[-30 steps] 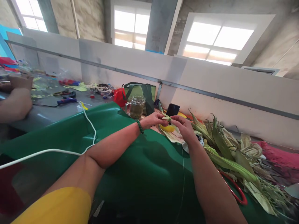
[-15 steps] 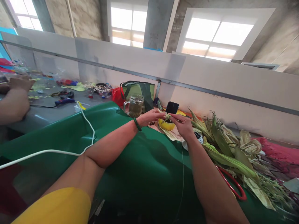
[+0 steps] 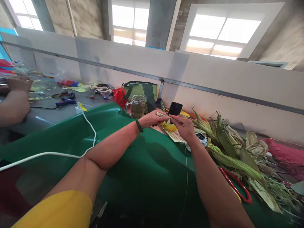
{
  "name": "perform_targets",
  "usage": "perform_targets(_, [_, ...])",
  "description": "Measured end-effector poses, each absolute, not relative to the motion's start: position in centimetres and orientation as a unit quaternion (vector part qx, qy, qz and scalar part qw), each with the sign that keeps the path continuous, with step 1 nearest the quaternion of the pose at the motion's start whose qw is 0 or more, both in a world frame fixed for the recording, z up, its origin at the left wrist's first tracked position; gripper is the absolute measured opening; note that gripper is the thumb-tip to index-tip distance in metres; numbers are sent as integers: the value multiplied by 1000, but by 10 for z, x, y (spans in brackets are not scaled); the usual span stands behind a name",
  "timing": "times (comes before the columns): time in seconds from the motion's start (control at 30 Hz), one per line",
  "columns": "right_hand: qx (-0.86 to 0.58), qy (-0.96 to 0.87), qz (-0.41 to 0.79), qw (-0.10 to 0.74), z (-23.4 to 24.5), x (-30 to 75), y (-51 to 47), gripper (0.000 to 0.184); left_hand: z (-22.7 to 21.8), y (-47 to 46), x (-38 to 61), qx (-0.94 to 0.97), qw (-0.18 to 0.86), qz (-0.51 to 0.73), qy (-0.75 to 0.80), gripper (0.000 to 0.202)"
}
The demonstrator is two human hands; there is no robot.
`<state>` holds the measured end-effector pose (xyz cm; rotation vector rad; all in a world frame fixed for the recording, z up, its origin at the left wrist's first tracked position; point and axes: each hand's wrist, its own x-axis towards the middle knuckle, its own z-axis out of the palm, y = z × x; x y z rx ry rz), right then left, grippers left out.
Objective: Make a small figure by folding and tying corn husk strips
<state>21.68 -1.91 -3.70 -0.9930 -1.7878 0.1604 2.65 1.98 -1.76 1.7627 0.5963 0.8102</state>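
Both of my hands meet at the far side of the green sheet, fingers pinched around a small pale strip of corn husk. My left hand, with a green bead bracelet at its wrist, grips the strip from the left. My right hand is closed on its right end, thumb and fingertips together. Just below the fingers lies something yellow, partly hidden by them. A spool of thin cord sits beside my right wrist, and a fine thread runs down from it over the sheet.
Corn husks are heaped on the right, with red-handled scissors in front. A glass mug, a green bag and a phone stand behind my hands. A white cable crosses the left. Another person's arm is at far left.
My hands have stayed close together, with small shifts of the fingers on the husk strip. More of the strip now shows pale above the left fingers.
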Motion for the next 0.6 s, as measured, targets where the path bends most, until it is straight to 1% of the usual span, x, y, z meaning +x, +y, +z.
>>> perform_targets(0.1, [-423, -739, 47, 522, -35, 217, -22, 31, -17, 22, 25, 730, 557, 313, 242, 44])
perform_targets(0.2, [-426, -746, 33, 511, -32, 217, -25, 30, -17, 24, 25, 715, 566, 319, 257, 40])
perform_targets(0.3, [-432, -752, 52, 495, -30, 216, -27, 31, -16, 23, 25, 719, 564, 317, 254, 36])
perform_targets(0.47, [-424, -754, 93, 493, -26, 214, -29, 34, -11, 17, 25, 783, 522, 277, 194, 34])
perform_targets(0.6, [-422, -751, 106, 496, -24, 214, -30, 34, -6, 13, 25, 809, 477, 288, 186, 33])
